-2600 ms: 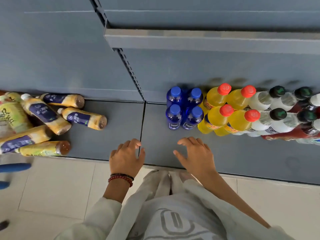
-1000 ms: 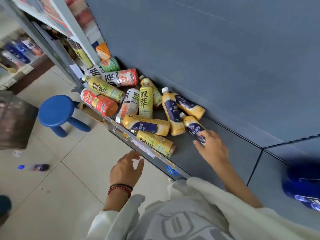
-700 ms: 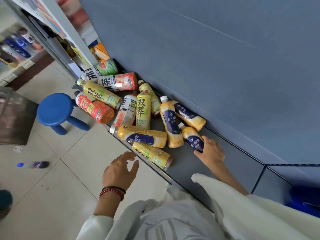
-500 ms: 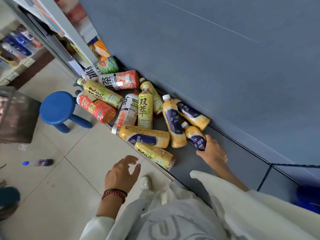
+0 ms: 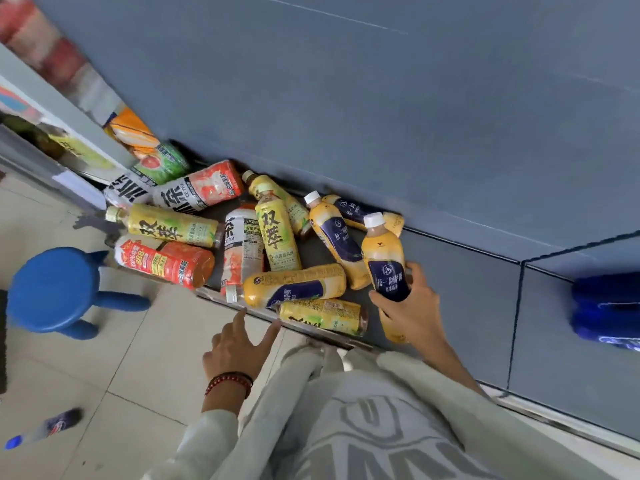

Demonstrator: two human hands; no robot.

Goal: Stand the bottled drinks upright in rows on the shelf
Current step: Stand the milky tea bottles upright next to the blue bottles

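A heap of bottled drinks lies on its side at the left end of the grey shelf [image 5: 467, 306]. My right hand [image 5: 412, 313] grips a yellow milk-tea bottle with a dark blue label [image 5: 384, 268] round its lower body, white cap pointing up and away. Another milk-tea bottle [image 5: 294, 287] lies across the shelf front, a third [image 5: 336, 237] lies beside the held one. My left hand [image 5: 239, 344] hovers with fingers spread just in front of the shelf edge, near a yellow tea bottle [image 5: 322, 315]. Upright blue bottles [image 5: 606, 306] blur at the right edge.
Red-labelled tea bottles [image 5: 166, 263] and green-yellow tea bottles [image 5: 277, 233] lie further left in the heap. A blue stool [image 5: 52, 289] stands on the tiled floor at left. A small bottle [image 5: 45, 427] lies on the floor. The shelf's grey back wall [image 5: 381, 98] rises behind.
My view swung from the upright rows to the heap. My right hand reached a milk-tea bottle, closed round it and has raised its cap end. My left hand moved nearer the shelf edge.
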